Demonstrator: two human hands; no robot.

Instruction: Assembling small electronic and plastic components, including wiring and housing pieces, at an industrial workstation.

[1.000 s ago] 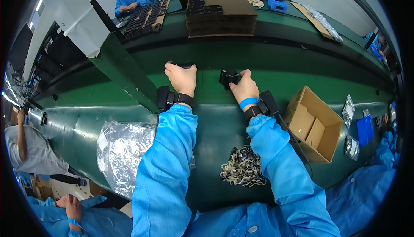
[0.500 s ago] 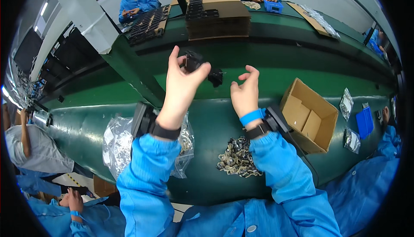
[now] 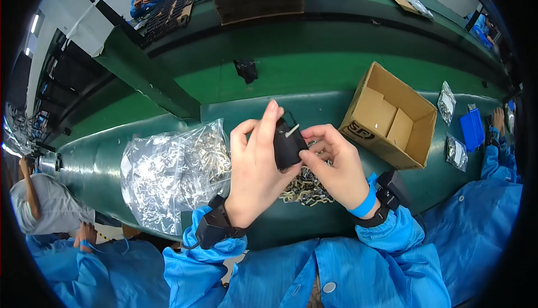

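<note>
In front of my chest, my left hand (image 3: 255, 165) grips a black plastic part (image 3: 287, 150) between thumb and fingers. A small whitish piece (image 3: 292, 131) lies against the upper side of this part, and a thin dark loop stands up behind it. My right hand (image 3: 339, 168) closes in from the right, its thumb and fingers on the part's right edge. Whether those fingertips also hold something smaller is hidden. Below both hands is a pile of small whitish and dark pieces (image 3: 308, 192), partly covered by them.
Left of my hands lie clear plastic bags (image 3: 174, 173) of small pieces. An open cardboard box (image 3: 386, 145) stands to the right, with small bags (image 3: 457, 152) and a blue tray (image 3: 472, 130) beyond. Ahead are a black item (image 3: 245, 71) and a green post (image 3: 148, 75). Co-workers sit around.
Both hands have come back toward me from the far side. The left brings the black part, and the right now meets it. The view has tilted lower, uncovering the bags.
</note>
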